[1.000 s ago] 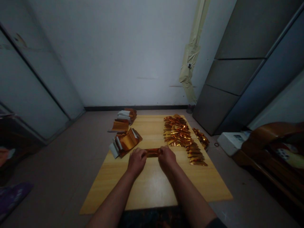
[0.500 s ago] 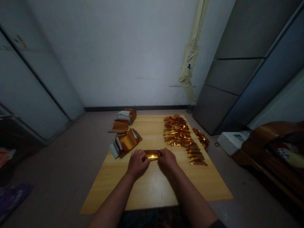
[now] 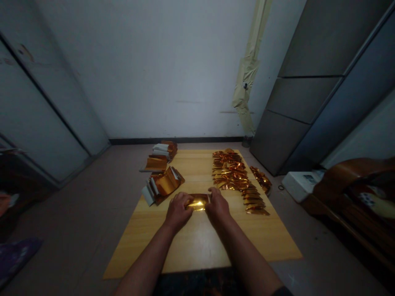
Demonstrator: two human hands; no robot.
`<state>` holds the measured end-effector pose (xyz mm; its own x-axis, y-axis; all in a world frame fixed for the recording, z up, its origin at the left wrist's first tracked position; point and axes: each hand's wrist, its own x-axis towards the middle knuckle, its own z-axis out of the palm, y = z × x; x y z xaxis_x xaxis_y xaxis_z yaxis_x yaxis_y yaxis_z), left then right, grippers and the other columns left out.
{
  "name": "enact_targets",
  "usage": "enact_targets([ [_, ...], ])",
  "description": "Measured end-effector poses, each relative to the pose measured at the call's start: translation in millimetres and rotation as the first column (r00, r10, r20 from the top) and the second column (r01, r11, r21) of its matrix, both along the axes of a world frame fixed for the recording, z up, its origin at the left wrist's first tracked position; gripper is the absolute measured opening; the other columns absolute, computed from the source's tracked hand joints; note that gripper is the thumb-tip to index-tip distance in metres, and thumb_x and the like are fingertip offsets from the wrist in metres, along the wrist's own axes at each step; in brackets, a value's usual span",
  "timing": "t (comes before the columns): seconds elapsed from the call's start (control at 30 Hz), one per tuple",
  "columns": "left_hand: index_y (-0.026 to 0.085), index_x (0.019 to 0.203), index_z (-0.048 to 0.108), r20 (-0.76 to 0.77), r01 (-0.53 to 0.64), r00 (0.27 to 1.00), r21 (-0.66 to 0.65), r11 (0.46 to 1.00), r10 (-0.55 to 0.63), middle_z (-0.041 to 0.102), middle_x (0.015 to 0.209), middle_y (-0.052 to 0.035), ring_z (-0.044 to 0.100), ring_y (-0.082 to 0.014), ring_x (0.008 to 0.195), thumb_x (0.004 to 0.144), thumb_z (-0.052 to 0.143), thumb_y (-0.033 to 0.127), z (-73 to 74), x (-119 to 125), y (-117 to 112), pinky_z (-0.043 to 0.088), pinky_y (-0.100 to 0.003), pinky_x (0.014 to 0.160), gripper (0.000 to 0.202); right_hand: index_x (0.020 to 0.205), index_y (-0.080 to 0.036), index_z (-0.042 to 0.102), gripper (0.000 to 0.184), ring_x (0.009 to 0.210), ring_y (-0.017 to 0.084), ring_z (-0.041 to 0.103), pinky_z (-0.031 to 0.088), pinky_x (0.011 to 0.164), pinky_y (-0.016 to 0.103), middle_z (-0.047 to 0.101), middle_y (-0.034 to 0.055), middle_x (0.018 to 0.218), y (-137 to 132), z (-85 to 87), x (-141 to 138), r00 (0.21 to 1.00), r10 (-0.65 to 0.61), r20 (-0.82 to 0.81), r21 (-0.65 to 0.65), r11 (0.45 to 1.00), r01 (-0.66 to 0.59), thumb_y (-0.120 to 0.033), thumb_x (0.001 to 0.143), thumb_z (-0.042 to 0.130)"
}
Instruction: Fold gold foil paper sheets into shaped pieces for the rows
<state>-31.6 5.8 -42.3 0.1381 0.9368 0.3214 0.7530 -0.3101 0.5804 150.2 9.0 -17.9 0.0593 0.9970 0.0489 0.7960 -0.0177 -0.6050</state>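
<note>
A shiny gold foil sheet (image 3: pixel 198 202) lies on a yellow wooden board (image 3: pixel 200 242) on the floor. My left hand (image 3: pixel 178 210) pinches its left end with fingers curled. My right hand (image 3: pixel 217 206) presses on its right end, fingers bent over the edge. To the left of my hands lie stacks of flat gold and white sheets (image 3: pixel 162 185). To the right runs a row of folded gold foil pieces (image 3: pixel 237 179).
Another stack of sheets (image 3: pixel 163 151) sits at the board's far left. A grey cabinet (image 3: pixel 308 94) stands at the right, with a white box (image 3: pixel 300 185) and a wooden chair (image 3: pixel 354 189) beside it. A white wall is ahead.
My hands have drawn closer together on the foil sheet, and it now looks shorter and catches more light in the middle.
</note>
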Motion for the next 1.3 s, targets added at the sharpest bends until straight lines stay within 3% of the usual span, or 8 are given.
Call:
enact_targets([
  [0.1,0.022,0.106,0.063,0.026,-0.005,1.000,0.031,1.000,0.005,0.059,0.108,-0.0048,0.055,-0.0227,0.103,0.065,0.060,0.013,-3.6,-0.1,1.3,0.046,-0.039,0.095,0.042,0.115,-0.028,0.055,0.048,0.084,0.015,0.057,0.033,0.068,0.024,0.059,0.0008,0.113,0.0,-2.0,0.1,1.000,0.015,0.007,0.030,0.999,-0.015,-0.010,0.070,0.053],
  [0.33,0.022,0.126,0.054,0.044,-0.028,0.999,0.117,0.993,0.023,0.055,0.124,-0.0079,0.049,-0.0267,0.118,0.065,0.062,0.013,-11.9,-1.0,4.2,0.042,-0.044,0.105,0.062,0.093,-0.024,0.061,0.027,0.080,0.014,0.054,0.029,0.064,0.023,0.059,-0.0005,0.092,0.7,1.6,1.0,0.995,0.080,0.054,0.019,0.996,-0.082,-0.012,0.069,0.058],
  [0.4,0.022,0.122,0.056,0.053,-0.020,0.999,0.128,0.992,0.013,0.056,0.120,-0.0074,0.051,-0.0263,0.116,0.064,0.062,0.012,-12.2,-1.4,4.7,0.043,-0.044,0.104,0.059,0.090,-0.024,0.063,0.024,0.080,0.014,0.054,0.029,0.064,0.023,0.058,-0.0001,0.091,0.9,2.6,1.5,0.994,0.089,0.062,0.007,0.996,-0.090,-0.012,0.070,0.057],
  [0.6,0.022,0.089,0.066,0.045,0.032,0.998,0.119,0.992,-0.038,0.058,0.101,-0.0041,0.054,-0.0221,0.099,0.064,0.061,0.010,-9.4,-3.4,3.7,0.047,-0.039,0.090,0.028,0.091,-0.025,0.067,0.020,0.080,0.014,0.053,0.029,0.066,0.024,0.059,0.0004,0.091,0.3,2.8,5.3,0.976,0.155,0.150,-0.048,0.988,-0.149,-0.017,0.076,0.057],
  [0.77,0.021,0.081,0.067,0.028,0.054,0.998,0.125,0.991,-0.058,0.059,0.093,-0.0032,0.054,-0.0208,0.092,0.065,0.058,0.009,-11.9,-5.3,3.4,0.046,-0.036,0.083,0.022,0.092,-0.025,0.066,0.018,0.084,0.015,0.053,0.027,0.064,0.025,0.059,0.0016,0.095,-0.8,1.3,10.3,0.929,0.253,0.269,-0.051,0.967,-0.249,-0.017,0.079,0.056],
  [1.07,0.023,0.081,0.069,-0.064,0.124,0.991,0.049,0.991,-0.120,0.062,0.098,-0.0043,0.055,-0.0218,0.098,0.067,0.053,0.007,-2.3,-10.8,-6.4,0.045,-0.037,0.085,0.027,0.098,-0.024,0.063,0.017,0.097,0.020,0.051,0.034,0.068,0.026,0.059,0.0059,0.106,-7.8,4.2,19.0,0.806,0.414,0.423,-0.039,0.897,-0.441,-0.020,0.087,0.051],
  [1.3,0.025,0.090,0.073,-0.193,0.171,0.968,0.060,0.983,-0.157,0.066,0.107,-0.0059,0.058,-0.0242,0.104,0.068,0.055,0.006,-1.5,-17.2,-13.0,0.044,-0.040,0.086,0.035,0.096,-0.022,0.064,0.013,0.097,0.020,0.050,0.037,0.071,0.027,0.061,0.0070,0.103,-10.5,-3.1,25.0,0.746,0.459,0.482,0.013,0.848,-0.530,-0.020,0.090,0.053],
])
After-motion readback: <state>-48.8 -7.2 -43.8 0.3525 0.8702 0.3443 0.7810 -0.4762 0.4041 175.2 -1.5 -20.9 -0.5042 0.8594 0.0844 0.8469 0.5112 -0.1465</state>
